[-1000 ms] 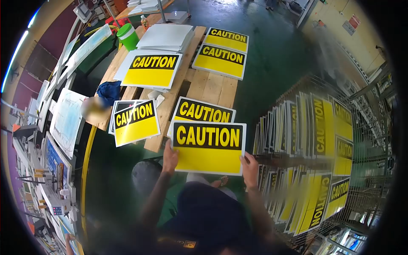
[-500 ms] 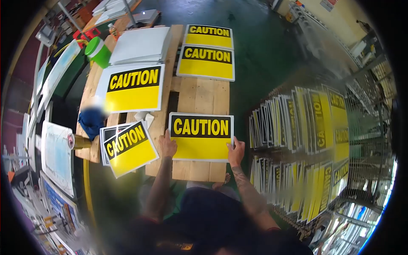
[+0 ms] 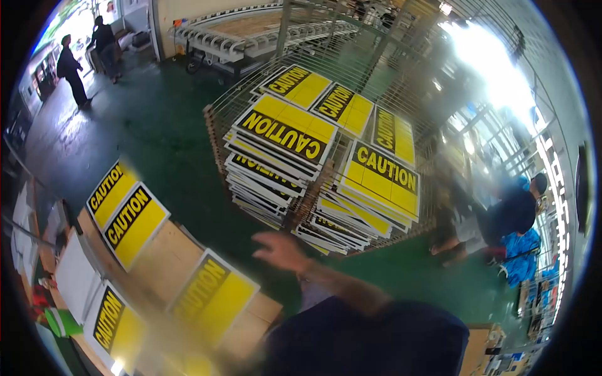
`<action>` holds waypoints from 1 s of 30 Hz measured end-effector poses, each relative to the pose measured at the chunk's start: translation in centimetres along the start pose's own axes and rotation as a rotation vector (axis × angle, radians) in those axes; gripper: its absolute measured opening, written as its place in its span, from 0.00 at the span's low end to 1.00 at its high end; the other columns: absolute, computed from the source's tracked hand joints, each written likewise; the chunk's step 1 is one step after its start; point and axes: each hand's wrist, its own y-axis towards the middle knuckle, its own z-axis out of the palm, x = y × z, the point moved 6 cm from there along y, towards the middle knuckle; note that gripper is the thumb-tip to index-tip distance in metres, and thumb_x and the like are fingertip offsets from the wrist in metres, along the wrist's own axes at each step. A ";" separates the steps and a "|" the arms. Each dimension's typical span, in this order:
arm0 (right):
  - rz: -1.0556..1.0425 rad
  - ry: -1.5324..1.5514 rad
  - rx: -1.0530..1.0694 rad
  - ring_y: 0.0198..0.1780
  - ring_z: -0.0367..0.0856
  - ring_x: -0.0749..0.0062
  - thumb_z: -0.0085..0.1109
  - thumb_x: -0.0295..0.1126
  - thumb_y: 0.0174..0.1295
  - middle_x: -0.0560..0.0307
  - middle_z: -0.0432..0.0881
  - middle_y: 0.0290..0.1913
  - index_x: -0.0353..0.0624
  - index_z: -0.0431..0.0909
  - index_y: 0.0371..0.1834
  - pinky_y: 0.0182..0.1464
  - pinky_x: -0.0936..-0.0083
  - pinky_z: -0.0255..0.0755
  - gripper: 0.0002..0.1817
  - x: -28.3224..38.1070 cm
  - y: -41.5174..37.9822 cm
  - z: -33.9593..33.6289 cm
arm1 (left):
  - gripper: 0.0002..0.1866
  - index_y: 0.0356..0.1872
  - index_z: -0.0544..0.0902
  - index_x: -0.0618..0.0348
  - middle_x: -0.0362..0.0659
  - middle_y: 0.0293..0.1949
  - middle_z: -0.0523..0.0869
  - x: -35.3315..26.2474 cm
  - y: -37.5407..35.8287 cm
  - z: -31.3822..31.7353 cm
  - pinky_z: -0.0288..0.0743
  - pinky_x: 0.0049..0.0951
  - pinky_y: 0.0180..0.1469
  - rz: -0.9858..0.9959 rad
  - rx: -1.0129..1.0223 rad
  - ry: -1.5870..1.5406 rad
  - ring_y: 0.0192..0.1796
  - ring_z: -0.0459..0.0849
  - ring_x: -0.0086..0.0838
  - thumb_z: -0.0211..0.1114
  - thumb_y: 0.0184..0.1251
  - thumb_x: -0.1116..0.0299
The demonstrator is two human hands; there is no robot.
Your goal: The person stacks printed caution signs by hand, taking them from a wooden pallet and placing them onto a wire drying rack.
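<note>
My right hand (image 3: 280, 252) is raised in the air with its fingers apart and nothing in it. It is between the wooden bench (image 3: 266, 308) and a drying rack (image 3: 215, 135) loaded with yellow-and-black CAUTION signs. The nearest piece on the bench is a CAUTION sign (image 3: 219, 301), lying flat and partly blurred. On the rack's shelves are many more signs, with a front left sign (image 3: 288, 128) and a front right sign (image 3: 384, 178) on top. My left hand is out of sight.
Two more CAUTION signs (image 3: 137, 222) lie at the bench's far end. A white sheet stack (image 3: 76, 276) and a green tumbler (image 3: 63, 323) are at left. One person (image 3: 501, 216) is at right beyond the rack; two people (image 3: 70, 67) stand near the doorway.
The view has swung right from the bench to the rack. Both hands were at the edges of the bench sign; my right hand is now off it and my left hand has left the view.
</note>
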 end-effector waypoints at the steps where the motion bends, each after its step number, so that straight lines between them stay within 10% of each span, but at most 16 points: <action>1: 0.100 0.015 -0.184 0.60 0.84 0.44 0.72 0.40 0.65 0.43 0.86 0.61 0.40 0.82 0.65 0.66 0.57 0.77 0.27 -0.5 -0.8 -6.7 | 0.47 0.84 0.63 0.56 0.68 0.66 0.78 -0.5 -0.1 -0.4 0.70 0.56 0.71 0.037 0.005 0.001 0.67 0.78 0.63 0.71 0.60 0.71; 4: 0.073 -0.398 -0.749 0.62 0.77 0.43 0.70 0.34 0.64 0.45 0.83 0.55 0.43 0.83 0.58 0.66 0.51 0.68 0.20 -10.4 -6.8 -23.5 | 0.47 0.84 0.63 0.57 0.68 0.67 0.77 -1.9 -1.2 -1.6 0.72 0.58 0.69 -0.004 -0.057 0.010 0.65 0.79 0.64 0.70 0.60 0.73; 6: 0.071 -0.869 -0.678 0.58 0.78 0.43 0.70 0.38 0.65 0.43 0.83 0.52 0.43 0.84 0.54 0.64 0.48 0.67 0.18 -14.0 -9.1 -28.8 | 0.42 0.80 0.68 0.61 0.65 0.66 0.78 -3.1 -1.5 -2.4 0.75 0.57 0.68 -0.029 -0.204 -0.104 0.63 0.82 0.60 0.68 0.60 0.80; 7: 0.272 -0.870 -0.264 0.56 0.79 0.43 0.69 0.41 0.66 0.43 0.84 0.49 0.43 0.83 0.51 0.63 0.47 0.67 0.16 -18.2 -9.9 -29.6 | 0.36 0.76 0.74 0.63 0.59 0.64 0.80 -5.4 -2.6 -2.7 0.75 0.50 0.69 0.034 -0.298 -0.210 0.65 0.82 0.52 0.66 0.62 0.84; 9: 0.153 -0.775 -0.336 0.53 0.78 0.44 0.69 0.41 0.65 0.46 0.84 0.43 0.44 0.83 0.47 0.61 0.47 0.66 0.15 -21.3 -11.2 -29.0 | 0.30 0.71 0.78 0.63 0.55 0.63 0.81 -16.4 -5.6 -3.7 0.73 0.43 0.71 0.273 -0.494 -0.158 0.67 0.80 0.48 0.66 0.66 0.83; 14: 0.196 -0.402 -0.226 0.29 0.82 0.52 0.76 0.34 0.59 0.46 0.81 0.26 0.38 0.87 0.45 0.35 0.59 0.74 0.15 -3.7 -5.1 -43.5 | 0.19 0.64 0.83 0.57 0.44 0.62 0.82 -45.7 -13.0 2.1 0.80 0.37 0.65 0.483 -0.106 -0.727 0.67 0.80 0.34 0.64 0.74 0.79; 16: 0.000 -0.713 -0.257 0.31 0.81 0.52 0.75 0.35 0.62 0.48 0.79 0.27 0.39 0.87 0.53 0.34 0.56 0.71 0.19 -0.1 -2.7 -52.6 | 0.18 0.59 0.85 0.56 0.51 0.58 0.87 -60.2 -17.4 -0.7 0.72 0.42 0.71 0.720 0.094 -0.706 0.64 0.82 0.48 0.68 0.69 0.73; 20: -0.353 -1.215 -0.753 0.54 0.88 0.45 0.63 0.36 0.74 0.44 0.89 0.55 0.46 0.84 0.64 0.55 0.53 0.81 0.18 1.8 6.1 -70.4 | 0.27 0.69 0.77 0.59 0.56 0.66 0.80 -75.7 -18.2 9.0 0.66 0.50 0.76 0.987 0.239 -0.657 0.72 0.74 0.54 0.71 0.73 0.60; 23: -0.406 -1.528 -0.888 0.79 0.67 0.50 0.66 0.42 0.71 0.51 0.71 0.79 0.56 0.68 0.82 0.79 0.47 0.61 0.36 -0.4 10.8 -78.2 | 0.31 0.68 0.77 0.61 0.59 0.65 0.79 -84.1 -17.0 11.8 0.68 0.54 0.73 1.140 0.251 -0.519 0.70 0.74 0.57 0.73 0.70 0.57; 27: -0.221 -1.598 -0.890 0.85 0.56 0.45 0.67 0.41 0.69 0.42 0.61 0.84 0.46 0.62 0.84 0.83 0.41 0.52 0.41 -2.5 14.2 -81.7 | 0.54 0.83 0.65 0.53 0.64 0.82 0.64 -89.1 -13.0 17.1 0.54 0.58 0.82 1.080 0.285 0.109 0.84 0.58 0.61 0.70 0.63 0.30; 30: -0.157 -1.768 -0.913 0.84 0.56 0.42 0.69 0.39 0.67 0.39 0.61 0.83 0.41 0.61 0.84 0.84 0.40 0.51 0.43 -4.4 13.7 -82.4 | 0.56 0.83 0.63 0.52 0.60 0.80 0.66 -90.4 -10.5 17.3 0.55 0.58 0.81 1.018 0.242 0.246 0.81 0.60 0.59 0.72 0.60 0.30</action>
